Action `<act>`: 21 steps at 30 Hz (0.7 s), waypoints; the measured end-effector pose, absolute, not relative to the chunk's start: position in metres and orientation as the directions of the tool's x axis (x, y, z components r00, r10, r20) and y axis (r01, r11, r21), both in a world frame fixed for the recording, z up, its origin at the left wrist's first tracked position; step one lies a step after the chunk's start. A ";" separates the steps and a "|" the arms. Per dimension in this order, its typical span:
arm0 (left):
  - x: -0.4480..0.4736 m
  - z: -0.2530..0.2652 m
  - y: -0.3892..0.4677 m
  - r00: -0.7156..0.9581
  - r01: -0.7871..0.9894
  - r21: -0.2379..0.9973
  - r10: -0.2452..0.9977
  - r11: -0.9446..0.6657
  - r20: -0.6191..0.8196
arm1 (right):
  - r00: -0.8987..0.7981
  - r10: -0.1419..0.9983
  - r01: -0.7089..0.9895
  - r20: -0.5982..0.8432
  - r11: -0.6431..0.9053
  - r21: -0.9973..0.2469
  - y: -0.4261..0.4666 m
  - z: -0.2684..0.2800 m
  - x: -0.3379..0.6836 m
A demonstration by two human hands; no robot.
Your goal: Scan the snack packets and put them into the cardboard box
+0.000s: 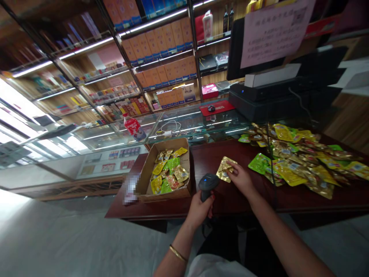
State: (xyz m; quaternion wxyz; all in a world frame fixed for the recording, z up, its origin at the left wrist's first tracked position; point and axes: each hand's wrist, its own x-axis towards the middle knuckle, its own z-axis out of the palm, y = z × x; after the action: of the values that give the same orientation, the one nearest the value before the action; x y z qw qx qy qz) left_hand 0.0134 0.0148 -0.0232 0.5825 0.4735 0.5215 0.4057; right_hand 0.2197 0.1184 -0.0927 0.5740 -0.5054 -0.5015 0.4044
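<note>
Gripping a scanner (pixel 208 182): left hand (pixel 200 209); pinching a packet (pixel 223 171) (gold foil): right hand (pixel 240 177), whose edge hold might let it slip.

scanner (pixel 209 182): dark handheld unit, small blue light lit on top of the head; handle wrapped in my left fingers (pixel 208 207)
scanner pose: head up, grip down, near the front edge of the counter (pixel 201 152)
gold packet (pixel 224 169): shiny, flat, squarish, crinkled surface; right side pinched in my right fingers (pixel 234 167)
packet position: over the counter, just beside the scanner head, not touching it; can't tell if it rests on the wood
</note>
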 end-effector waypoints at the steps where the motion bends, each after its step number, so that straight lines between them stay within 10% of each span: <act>1: 0.013 -0.023 0.015 0.126 0.024 0.975 0.966 0.223 -0.224 | 0.158 0.973 0.038 0.167 0.163 -0.986 0.119 -0.093 0.219; 21: 0.011 -0.019 0.017 0.220 0.129 0.967 0.945 0.219 -0.244 | 0.254 0.926 0.209 0.278 0.228 -0.951 0.113 -0.072 0.222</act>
State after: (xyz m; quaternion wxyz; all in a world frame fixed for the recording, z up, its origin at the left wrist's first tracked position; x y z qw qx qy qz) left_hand 0.0109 0.0170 -0.0189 0.5844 0.5182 0.5179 0.3489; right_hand 0.2225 0.1131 -0.0720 0.5801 -0.5392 -0.5266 0.3089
